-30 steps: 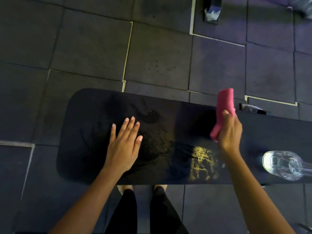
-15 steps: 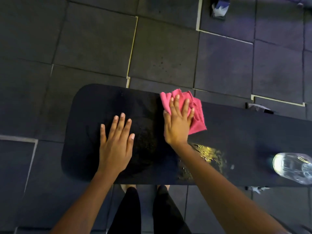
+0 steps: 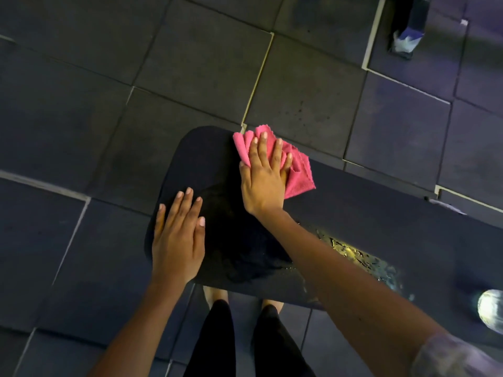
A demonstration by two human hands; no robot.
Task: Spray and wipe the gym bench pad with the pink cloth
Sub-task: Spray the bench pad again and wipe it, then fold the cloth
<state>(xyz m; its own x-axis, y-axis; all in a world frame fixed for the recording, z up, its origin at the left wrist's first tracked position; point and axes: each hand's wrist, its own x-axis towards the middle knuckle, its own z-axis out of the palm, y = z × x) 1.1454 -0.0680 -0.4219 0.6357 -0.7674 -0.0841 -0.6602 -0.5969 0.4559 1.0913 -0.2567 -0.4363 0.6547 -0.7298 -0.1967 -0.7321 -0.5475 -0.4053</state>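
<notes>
The black gym bench pad (image 3: 381,213) runs from the centre to the right edge, wet with spray that glints yellow near its front edge. The pink cloth (image 3: 298,172) lies crumpled on the pad's far left corner. My right hand (image 3: 262,176) presses flat on the cloth, fingers spread over it. My left hand (image 3: 178,238) rests flat on the pad's near left end, fingers apart, holding nothing. A clear spray bottle (image 3: 491,308) stands on the pad at the far right, blurred.
Dark rubber floor tiles with pale seams surround the bench. A dark object with a white and blue part (image 3: 408,36) sits on the floor at the top right. My legs and feet (image 3: 217,295) stand just below the pad's front edge.
My right hand brought the cloth down from the air onto the pad and slid it left toward the far left corner. The left hand stayed flat on the pad.
</notes>
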